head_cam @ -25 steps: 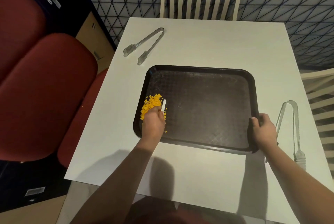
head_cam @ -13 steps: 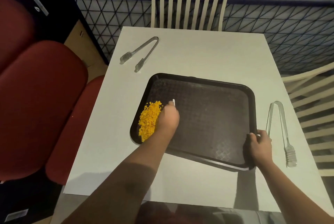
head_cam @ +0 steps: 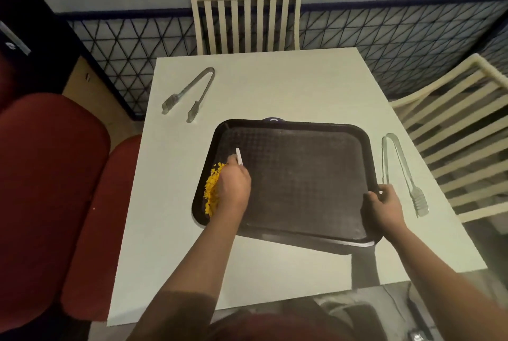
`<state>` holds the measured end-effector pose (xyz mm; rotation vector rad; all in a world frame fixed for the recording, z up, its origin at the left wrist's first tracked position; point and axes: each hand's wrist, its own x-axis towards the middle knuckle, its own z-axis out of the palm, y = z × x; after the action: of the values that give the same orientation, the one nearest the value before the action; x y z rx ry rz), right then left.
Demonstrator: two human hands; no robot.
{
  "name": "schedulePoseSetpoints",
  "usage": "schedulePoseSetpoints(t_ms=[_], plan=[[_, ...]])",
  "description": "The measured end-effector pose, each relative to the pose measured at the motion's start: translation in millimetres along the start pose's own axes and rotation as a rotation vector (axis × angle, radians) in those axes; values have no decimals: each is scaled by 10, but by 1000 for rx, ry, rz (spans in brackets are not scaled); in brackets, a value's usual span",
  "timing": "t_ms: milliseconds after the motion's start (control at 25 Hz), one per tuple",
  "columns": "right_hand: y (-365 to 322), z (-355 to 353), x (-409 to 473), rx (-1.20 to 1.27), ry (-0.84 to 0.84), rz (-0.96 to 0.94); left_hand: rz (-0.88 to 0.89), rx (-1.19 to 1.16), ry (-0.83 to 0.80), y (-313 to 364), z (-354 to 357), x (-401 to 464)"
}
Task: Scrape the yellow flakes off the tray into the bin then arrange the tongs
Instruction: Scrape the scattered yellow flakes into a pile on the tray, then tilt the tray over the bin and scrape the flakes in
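Left hand (head_cam: 233,189) pinches a white scraper (head_cam: 239,157) beside yellow flakes (head_cam: 211,192); right hand (head_cam: 384,208) grips the dark plastic tray's (head_cam: 302,175) lower-right rim.

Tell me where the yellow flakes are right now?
In the head view, the yellow flakes are heaped against the dark tray's left rim, just left of the left hand holding a white scraper.

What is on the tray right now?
On the tray, yellow flakes lie piled against its left rim. The left hand, holding a white scraper, covers part of the pile. The rest looks bare.
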<state>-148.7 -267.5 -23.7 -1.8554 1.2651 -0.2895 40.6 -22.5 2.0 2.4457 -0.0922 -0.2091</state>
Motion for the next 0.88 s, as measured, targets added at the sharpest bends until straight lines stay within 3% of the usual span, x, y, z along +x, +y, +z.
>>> schedulePoseSetpoints(t_ms=[320, 640, 880], plan=[[-54, 28, -546, 150, -88, 155, 96, -62, -130, -97, -201, -204], [-136, -75, -1124, 356, 70, 177, 209, -95, -231, 207, -259, -387], [-100, -417, -1480, 420, 185, 167, 417, -152, -229, 437, -244, -795]])
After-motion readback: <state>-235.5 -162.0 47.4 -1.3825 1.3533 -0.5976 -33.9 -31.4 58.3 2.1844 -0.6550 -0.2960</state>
